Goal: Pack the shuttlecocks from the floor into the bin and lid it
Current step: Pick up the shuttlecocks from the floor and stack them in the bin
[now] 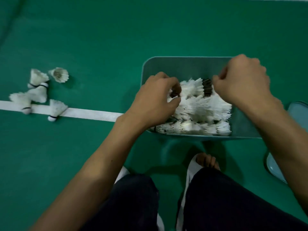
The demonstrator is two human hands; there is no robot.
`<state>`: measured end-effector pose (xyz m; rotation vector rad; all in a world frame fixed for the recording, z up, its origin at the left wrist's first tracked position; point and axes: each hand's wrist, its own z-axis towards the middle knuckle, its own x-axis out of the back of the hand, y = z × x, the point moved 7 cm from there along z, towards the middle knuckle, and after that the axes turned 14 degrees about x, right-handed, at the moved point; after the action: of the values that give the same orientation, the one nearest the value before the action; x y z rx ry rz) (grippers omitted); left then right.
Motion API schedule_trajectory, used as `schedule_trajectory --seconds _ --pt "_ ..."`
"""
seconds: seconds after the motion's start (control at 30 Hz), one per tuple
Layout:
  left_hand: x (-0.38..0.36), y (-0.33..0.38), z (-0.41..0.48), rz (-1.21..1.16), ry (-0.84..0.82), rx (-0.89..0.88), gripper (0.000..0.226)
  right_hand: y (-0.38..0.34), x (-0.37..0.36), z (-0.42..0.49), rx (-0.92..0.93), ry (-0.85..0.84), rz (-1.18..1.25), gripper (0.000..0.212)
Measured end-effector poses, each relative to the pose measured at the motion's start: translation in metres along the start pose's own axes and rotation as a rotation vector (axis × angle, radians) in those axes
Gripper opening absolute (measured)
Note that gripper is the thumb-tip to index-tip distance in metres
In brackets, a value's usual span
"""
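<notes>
Nearest, at the bottom edge: two legs [216, 205] in dark trousers, crouched on a green floor [100, 39]. Just past the knees, bare toes [207, 161] on a white sandal. Level with the toes and off to the right, a pale blue lid [299, 112] on the floor, just beside the bin's right wall and mostly hidden behind the right forearm.

Beyond the toes, an open grey-green bin [183, 64] on the floor, its left wall near the end of a white line [91, 114]. Inside, white shuttlecocks [200, 110] piled in layers against the near wall, feathers mostly sideways.

Over the bin's left half, the left hand [155, 104], fingers curled and thumb under, pinching the dark left end of a top bunch [191, 88] of feathers. Over the far right corner, the right hand [245, 80], fingers curled tight, tips pinching the bunch's dark right end; somewhat blurred there.

Farther left, well apart from the bin: about five loose shuttlecocks [38, 92] on the floor, two across the line, the rest just beyond it, touching or nearly so.
</notes>
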<state>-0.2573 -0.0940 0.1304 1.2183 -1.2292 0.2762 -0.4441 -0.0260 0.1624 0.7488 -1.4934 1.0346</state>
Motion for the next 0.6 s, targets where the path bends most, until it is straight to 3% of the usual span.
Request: schedule_trajectory --seconds 0.17,0.27,0.43,0.53,0.6 --pt "0.053 -0.075 -0.018 -0.311 0.214 0.159 0.01 -0.124 -0.007 0.023 0.301 0.101 0.195 0.024" --pt "0.07 -0.139 -0.037 -0.426 0.322 0.322 0.005 -0.196 -0.027 0.032 0.427 0.071 0.248 0.024" --pt "0.083 -0.279 -0.067 -0.405 0.544 0.766 0.014 -0.29 -0.093 0.052 0.532 -0.229 0.325 0.014" --pt "0.09 -0.36 -0.079 -0.173 0.636 1.032 0.039 -0.34 -0.146 0.066 0.524 -0.49 0.404 0.014" --pt "0.088 -0.399 -0.076 -0.044 0.572 1.088 0.059 -0.373 -0.182 0.074 0.5 -0.628 0.455 0.018"
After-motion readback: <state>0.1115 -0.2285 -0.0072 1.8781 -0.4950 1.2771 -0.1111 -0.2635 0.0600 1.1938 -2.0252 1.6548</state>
